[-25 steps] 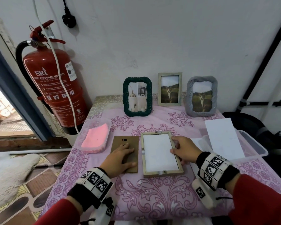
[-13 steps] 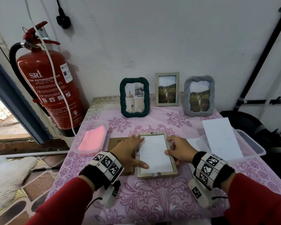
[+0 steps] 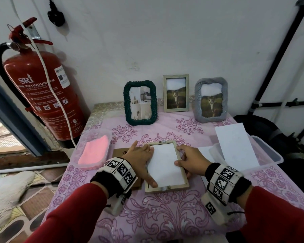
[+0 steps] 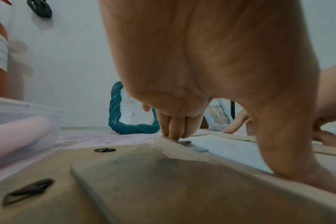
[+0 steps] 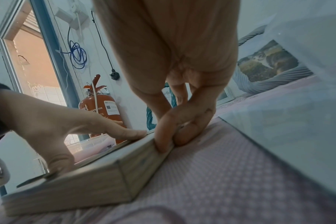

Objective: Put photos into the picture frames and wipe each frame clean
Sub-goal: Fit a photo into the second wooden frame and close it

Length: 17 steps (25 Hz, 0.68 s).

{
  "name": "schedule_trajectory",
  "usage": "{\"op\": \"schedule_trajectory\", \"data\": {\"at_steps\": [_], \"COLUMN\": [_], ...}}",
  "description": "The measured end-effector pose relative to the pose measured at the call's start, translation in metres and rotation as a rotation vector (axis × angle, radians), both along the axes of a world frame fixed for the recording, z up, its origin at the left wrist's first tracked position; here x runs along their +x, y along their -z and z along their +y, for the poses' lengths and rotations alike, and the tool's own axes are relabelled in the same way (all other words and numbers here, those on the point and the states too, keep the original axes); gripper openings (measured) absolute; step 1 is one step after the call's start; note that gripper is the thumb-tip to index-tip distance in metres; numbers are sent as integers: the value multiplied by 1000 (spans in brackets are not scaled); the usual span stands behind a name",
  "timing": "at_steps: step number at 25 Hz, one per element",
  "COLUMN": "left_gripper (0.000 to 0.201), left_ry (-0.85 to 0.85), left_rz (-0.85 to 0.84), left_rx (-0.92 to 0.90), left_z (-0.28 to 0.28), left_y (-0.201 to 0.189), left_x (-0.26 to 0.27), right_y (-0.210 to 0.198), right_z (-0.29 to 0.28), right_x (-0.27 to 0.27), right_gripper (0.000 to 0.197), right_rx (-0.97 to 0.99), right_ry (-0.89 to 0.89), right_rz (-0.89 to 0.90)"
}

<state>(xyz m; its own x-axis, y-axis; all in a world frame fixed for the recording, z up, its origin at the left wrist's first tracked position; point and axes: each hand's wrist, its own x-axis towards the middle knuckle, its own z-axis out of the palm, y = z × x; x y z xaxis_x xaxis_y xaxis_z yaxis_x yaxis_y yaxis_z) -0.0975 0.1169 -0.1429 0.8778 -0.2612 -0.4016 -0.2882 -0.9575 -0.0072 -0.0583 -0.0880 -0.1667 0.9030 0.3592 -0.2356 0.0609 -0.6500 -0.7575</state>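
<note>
The pink cloth (image 3: 95, 151) lies in its tub at the left of the bench (image 3: 165, 216), not touched. The backing board (image 3: 118, 151) lies flat just left of the frame (image 3: 167, 188). One sec ago the left hand (image 3: 140, 158) was resting on this board; now it is across onto the frame, fingers (image 4: 175, 131) straight and flat, thumb pressing the near left rail. So this hand is open, it only presses.

The frame lies face down in the middle of the bench w/ the white photo (image 3: 165, 165) inside, blank side up.

The right hand (image 3: 191, 160) is at the right rail as before, fingers curled on it, gripping the frame.

Meaning, I think: the photo is seated, both hands square it. The board still has to go on, then clips, then wiping.
</note>
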Motion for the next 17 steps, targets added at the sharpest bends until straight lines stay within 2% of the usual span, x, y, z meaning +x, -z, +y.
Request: {"op": "schedule_trajectory", "data": {"at_steps": [8, 14, 17], "left_gripper": [122, 106, 115], "left_ry": [-35, -125, -192], "left_rz": [-10, -104, -142], "left_rx": [-70, -319, -391], "left_z": [0, -1, -3], "left_y": [2, 7, 8], "left_x": [-2, -13, -22], "right_y": [1, 2, 3], "right_z": [-1, -2, -2], "right_x": [0, 2, 2], "right_gripper": [51, 50, 49], "right_rx": [-18, -29, -16], "right_ry": [-9, -48, -37], "right_rz": [-30, -86, -73]}}
